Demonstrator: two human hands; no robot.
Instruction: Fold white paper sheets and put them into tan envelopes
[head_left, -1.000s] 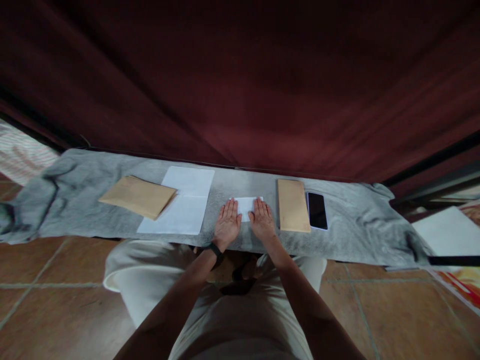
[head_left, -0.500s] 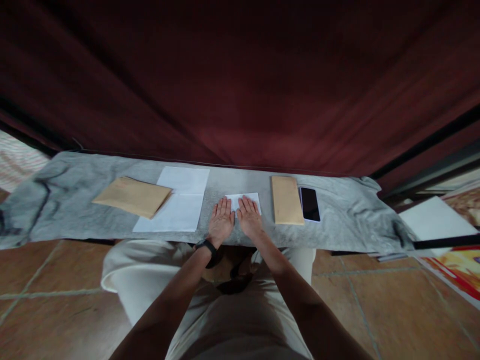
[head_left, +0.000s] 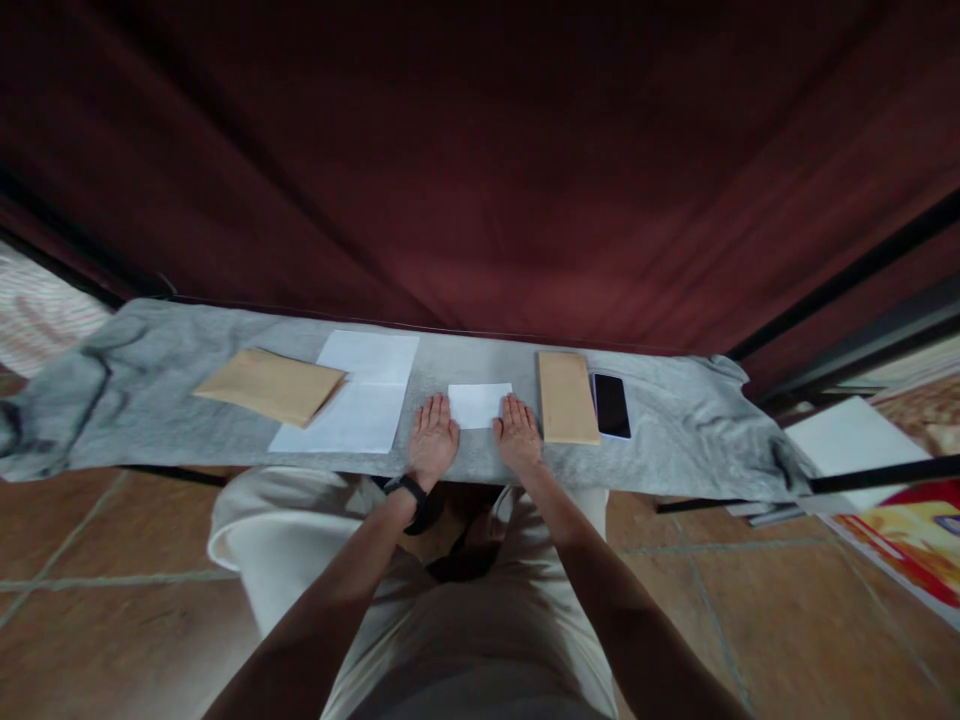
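A small folded white paper (head_left: 480,404) lies on the grey cloth (head_left: 675,440) of a narrow table in front of me. My left hand (head_left: 433,438) rests flat on the cloth at the paper's left edge, fingers stretched out, a black band on the wrist. My right hand (head_left: 517,435) lies flat at the paper's right edge, fingers also extended. Neither hand holds anything.
Left of the hands lie a white sheet (head_left: 358,394) and a tan envelope (head_left: 270,385) overlapping it. To the right are a second tan envelope (head_left: 567,397) and a black phone (head_left: 611,405). A dark red curtain (head_left: 480,170) hangs behind. Tiled floor below, white board (head_left: 847,440) at right.
Both hands have slid off the folded paper toward me and apart, from pressing on it to resting beside its lower corners. The paper now shows whole.
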